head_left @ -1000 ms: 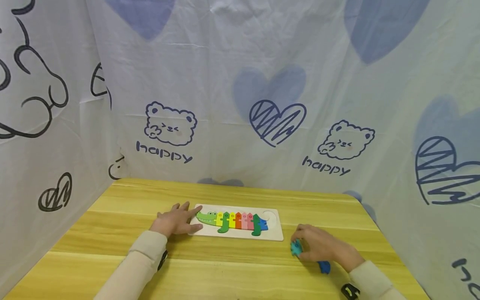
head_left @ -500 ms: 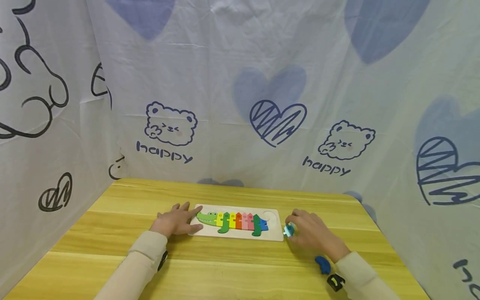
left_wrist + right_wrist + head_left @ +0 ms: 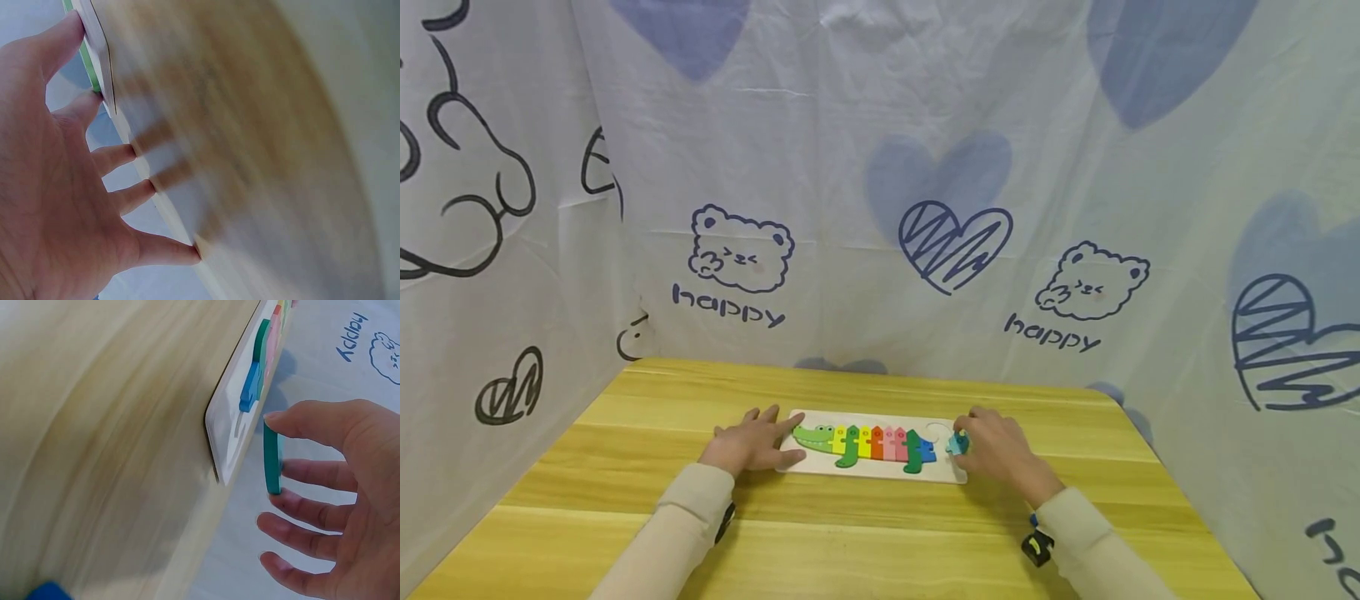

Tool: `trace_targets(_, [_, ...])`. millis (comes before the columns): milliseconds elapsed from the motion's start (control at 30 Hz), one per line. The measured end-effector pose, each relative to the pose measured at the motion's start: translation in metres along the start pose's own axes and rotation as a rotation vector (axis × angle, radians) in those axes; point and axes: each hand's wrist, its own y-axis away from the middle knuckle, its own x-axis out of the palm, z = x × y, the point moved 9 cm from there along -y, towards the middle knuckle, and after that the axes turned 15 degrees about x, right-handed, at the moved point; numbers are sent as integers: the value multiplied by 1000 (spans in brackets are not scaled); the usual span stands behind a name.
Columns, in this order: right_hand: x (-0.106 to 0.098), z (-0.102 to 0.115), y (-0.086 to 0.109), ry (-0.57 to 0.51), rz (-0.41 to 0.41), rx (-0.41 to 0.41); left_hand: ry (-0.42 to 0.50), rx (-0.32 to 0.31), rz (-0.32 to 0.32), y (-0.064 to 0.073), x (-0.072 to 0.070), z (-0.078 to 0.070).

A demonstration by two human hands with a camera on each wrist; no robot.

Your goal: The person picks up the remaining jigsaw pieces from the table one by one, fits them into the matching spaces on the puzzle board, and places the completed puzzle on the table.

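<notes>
A white puzzle board [image 3: 880, 474] lies on the table, filled with a row of coloured pieces forming a crocodile, from the green head [image 3: 814, 437] to a blue piece [image 3: 928, 451]. At the board's left end rests my left hand [image 3: 750, 442], fingers spread; thumb and forefinger touch the board and the other fingertips press the table. Over the board's right end my right hand [image 3: 1002, 450] pinches a teal puzzle piece [image 3: 272, 457] between thumb and fingers, raised above the surface in the right wrist view. A curved outline [image 3: 938, 430] shows on the board beside the blue piece.
A dark blue puzzle piece [image 3: 49, 592] lies on the wooden table [image 3: 850, 542], mostly hidden behind my right wrist in the head view. White cloth [image 3: 850, 167] with printed hearts and bears hangs behind and beside the table.
My right hand has carried the teal puzzle piece leftward and away from me, from the table right of the board to over its right end. My left hand has stayed still.
</notes>
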Motion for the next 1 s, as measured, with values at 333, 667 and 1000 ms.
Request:
trace_targets(333, [17, 5, -12, -43, 77, 38, -6, 4, 5, 1, -1, -3])
trace_targets(667, [26, 10, -14, -103, 111, 35, -8, -4, 3, 2, 0, -1])
trace_targets(1000, [30, 9, -16, -108, 123, 49, -9, -1, 2, 1, 0, 0])
